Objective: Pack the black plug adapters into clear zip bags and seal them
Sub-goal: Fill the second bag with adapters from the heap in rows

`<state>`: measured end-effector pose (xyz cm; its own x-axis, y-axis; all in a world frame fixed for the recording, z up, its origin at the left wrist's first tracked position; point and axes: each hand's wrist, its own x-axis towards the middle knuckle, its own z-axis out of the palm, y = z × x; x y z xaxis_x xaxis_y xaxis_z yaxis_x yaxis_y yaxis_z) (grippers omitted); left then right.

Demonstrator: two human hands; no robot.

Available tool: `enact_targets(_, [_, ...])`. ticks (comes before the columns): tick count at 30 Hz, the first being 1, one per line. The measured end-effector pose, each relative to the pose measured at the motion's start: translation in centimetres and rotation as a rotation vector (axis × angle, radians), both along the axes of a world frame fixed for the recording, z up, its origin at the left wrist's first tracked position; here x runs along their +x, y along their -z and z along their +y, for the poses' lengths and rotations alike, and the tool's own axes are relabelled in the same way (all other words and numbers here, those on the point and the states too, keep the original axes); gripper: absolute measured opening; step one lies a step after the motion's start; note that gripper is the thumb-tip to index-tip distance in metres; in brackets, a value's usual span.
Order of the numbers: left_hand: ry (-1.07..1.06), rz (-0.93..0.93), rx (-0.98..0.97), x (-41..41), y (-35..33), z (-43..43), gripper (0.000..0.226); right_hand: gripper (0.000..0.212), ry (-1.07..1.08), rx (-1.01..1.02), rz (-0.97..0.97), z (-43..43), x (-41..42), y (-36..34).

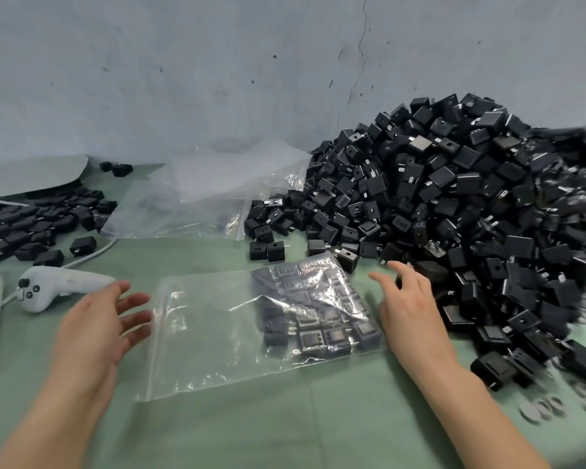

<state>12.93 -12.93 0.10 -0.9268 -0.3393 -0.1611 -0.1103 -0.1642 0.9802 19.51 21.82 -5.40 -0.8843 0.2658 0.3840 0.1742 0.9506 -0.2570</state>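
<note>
Fingers (pixel 134 299) of left hand (pixel 92 328) and right hand (pixel 410 309) spread loose, grasping nothing, flanking clear bag (pixel 210 333) part-filled with black adapters (pixel 318 319) on table (pixel 285 428) beside adapter heap (pixel 454 204).

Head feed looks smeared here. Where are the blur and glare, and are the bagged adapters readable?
Head view: the pile is smeared at its right edge, sharp in the middle. Head view: glare streaks the bag over the adapters, yet their square faces show. Head view: soft light, no hard shadows by the left hand and right hand.
</note>
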Motion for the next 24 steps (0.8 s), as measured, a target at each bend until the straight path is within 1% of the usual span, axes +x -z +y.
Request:
enact_targets(2, [-0.039,0.025,0.016,-0.2,0.0,-0.3,0.017,0.059,-0.06,-0.078,-0.019,0.0,0.3,-0.1])
enact_targets(5, [-0.11,0.104,0.002,0.0,-0.3,-0.4,0.019,0.054,-0.095,-0.189,0.093,0.1,0.7,-0.4])
enact_targets(6, [-0.14,0.148,-0.025,0.2,-0.6,-0.4,0.021,0.052,-0.091,-0.257,0.15,0.1,0.8,-0.6])
enact_targets(8, [-0.164,0.249,-0.074,0.8,-1.4,0.2,0.022,0.051,-0.046,-0.472,0.261,0.0,0.8,-1.7])
enact_targets(10, [-0.096,0.341,-0.076,1.8,-2.2,1.5,0.021,0.052,0.016,-0.811,0.354,-0.8,0.5,-3.5])
enact_targets(11, [-0.023,0.369,-0.078,2.4,-2.5,2.5,0.02,0.051,0.027,-1.04,0.404,-1.1,0.3,-4.4])
enact_targets(12, [0.074,0.38,-0.092,3.0,-2.7,3.7,0.02,0.05,0.017,-1.314,0.446,-1.5,0.1,-5.2])
enact_targets(14, [0.315,0.368,-0.122,4.5,-2.7,6.4,0.019,0.045,-0.097,-1.865,0.484,-2.8,-0.4,-6.9])
enact_targets(15, [0.44,0.351,-0.121,5.1,-2.6,7.7,0.019,0.044,-0.164,-2.047,0.485,-4.0,-0.6,-7.7])
enact_targets(16, [0.541,0.327,-0.111,5.7,-2.5,8.9,0.018,0.044,-0.227,-2.152,0.462,-5.4,-0.9,-8.3])
enact_targets(17, [0.603,0.302,-0.096,6.1,-2.4,9.9,0.02,0.044,-0.291,-2.198,0.419,-7.1,-1.2,-8.7])
enact_targets(19, [0.624,0.267,-0.073,6.5,-2.1,11.1,0.032,0.04,-0.409,-2.189,0.302,-10.6,-1.6,-8.8])
enact_targets(21, [0.563,0.254,-0.073,6.3,-2.2,11.0,0.044,0.044,-0.503,-2.077,0.21,-13.2,-1.8,-8.7])
enact_targets(24, [0.445,0.236,-0.126,5.8,-2.0,9.6,0.047,0.051,-0.57,-1.835,0.201,-15.0,-2.2,-8.4])
